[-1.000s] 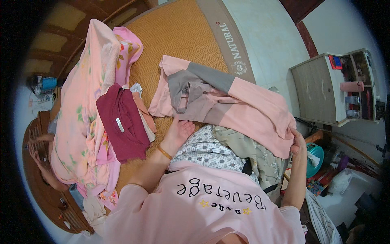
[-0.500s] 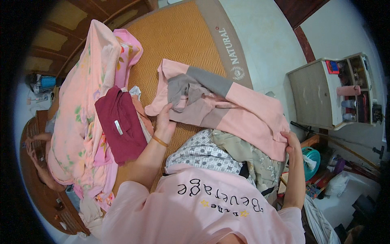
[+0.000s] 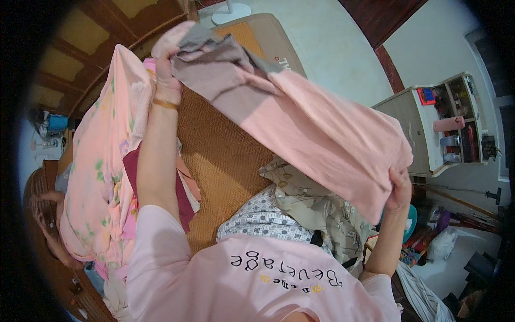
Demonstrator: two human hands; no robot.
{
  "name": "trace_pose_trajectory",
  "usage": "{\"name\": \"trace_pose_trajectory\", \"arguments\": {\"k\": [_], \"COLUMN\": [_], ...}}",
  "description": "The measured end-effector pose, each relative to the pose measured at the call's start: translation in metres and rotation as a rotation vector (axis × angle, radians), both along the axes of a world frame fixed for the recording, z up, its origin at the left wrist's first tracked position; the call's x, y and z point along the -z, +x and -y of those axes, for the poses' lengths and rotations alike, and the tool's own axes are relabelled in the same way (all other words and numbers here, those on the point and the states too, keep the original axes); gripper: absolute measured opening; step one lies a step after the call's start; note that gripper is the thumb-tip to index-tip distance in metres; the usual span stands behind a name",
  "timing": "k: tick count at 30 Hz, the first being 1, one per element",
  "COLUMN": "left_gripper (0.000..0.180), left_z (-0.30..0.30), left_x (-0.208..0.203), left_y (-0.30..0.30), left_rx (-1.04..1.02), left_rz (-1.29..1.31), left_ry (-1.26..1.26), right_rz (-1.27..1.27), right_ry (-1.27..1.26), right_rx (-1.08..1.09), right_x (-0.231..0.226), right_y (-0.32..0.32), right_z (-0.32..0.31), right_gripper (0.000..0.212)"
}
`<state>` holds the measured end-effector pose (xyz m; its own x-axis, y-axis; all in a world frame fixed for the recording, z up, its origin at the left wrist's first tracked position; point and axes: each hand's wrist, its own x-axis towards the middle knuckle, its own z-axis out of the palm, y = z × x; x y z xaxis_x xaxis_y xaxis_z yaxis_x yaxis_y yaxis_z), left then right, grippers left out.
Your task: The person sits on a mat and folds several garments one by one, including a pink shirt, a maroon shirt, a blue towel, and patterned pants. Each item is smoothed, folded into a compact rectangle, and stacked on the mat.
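A pink and grey top (image 3: 322, 126), doubled lengthwise, stretches between my two hands above the bed. My left hand (image 3: 169, 78) is closed on its grey end at the upper left. The pink end at the right is gripped by my right hand (image 3: 398, 188). Partly hidden behind my left forearm lies a folded maroon garment (image 3: 184, 209), with orange-brown cloth (image 3: 186, 180) showing beside it. Close to my body are a white-and-grey patterned cloth (image 3: 265, 217) and a crumpled olive-green cloth (image 3: 316, 212), partly below the held top.
A woven tan mat (image 3: 220, 153) covers the bed. A pink flowered blanket (image 3: 88, 166) is heaped along the left. Beyond the bed's right side stands a pale cabinet (image 3: 418, 126) with shelves. A white round base (image 3: 230, 13) sits on the floor at the far end.
Both hands have lifted the top off the bed. My left hand has moved up and left, stretching it diagonally; my right hand has shifted slightly right. The olive-green cloth shows more now.
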<state>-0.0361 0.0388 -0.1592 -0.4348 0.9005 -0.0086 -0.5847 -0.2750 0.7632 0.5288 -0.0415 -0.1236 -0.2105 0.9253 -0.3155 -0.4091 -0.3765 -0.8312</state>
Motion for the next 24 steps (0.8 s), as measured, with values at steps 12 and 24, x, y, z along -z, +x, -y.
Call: {"name": "trace_pose_trajectory", "arguments": {"k": [12,24], "left_gripper": [0.028,0.061], "left_z": [-0.020,0.014], "left_x": [0.169,0.142], "left_y": [-0.049,0.132], "left_rx": [-0.747,0.120], "left_rz": [-1.114,-2.029], "left_ry": [-0.918,-0.519], "right_rz": [0.106,0.074], "right_ry": [-0.501,-0.422], "right_rx": [-0.082,0.078], "right_x": [0.055,0.047], "right_y": [-0.050,-0.054], "right_z": [0.068,0.086], "right_gripper": [0.065,0.063]}}
